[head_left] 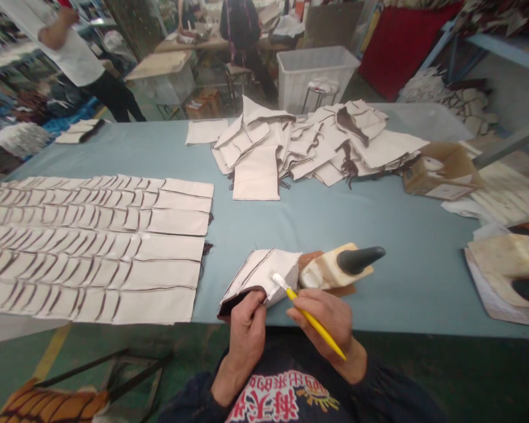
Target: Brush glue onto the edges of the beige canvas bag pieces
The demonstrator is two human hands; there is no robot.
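With closed fingers, my left hand (pixel 247 329) grips the dark-lined edge of a cream fabric pouch (pixel 258 267), which lies at the table's front edge with its dark mouth towards me. My right hand (pixel 328 320) is wrapped round a brush with a yellow handle (pixel 320 332). The brush's white tip rests against the pouch's cream face. Just right of the pouch stands a cut-open cream plastic container (pixel 330 270) with a black tapered spout, on a brown piece of board. White paste shows in the container's opening.
Overlapping rows of cream pieces (pixel 171 252) cover the table's left. A loose heap of similar pieces (pixel 264 170) lies at the back. A cardboard box (pixel 441 170) and another cut container (pixel 506 264) are on the right. Other people are beyond the blue-green table (pixel 379 223).
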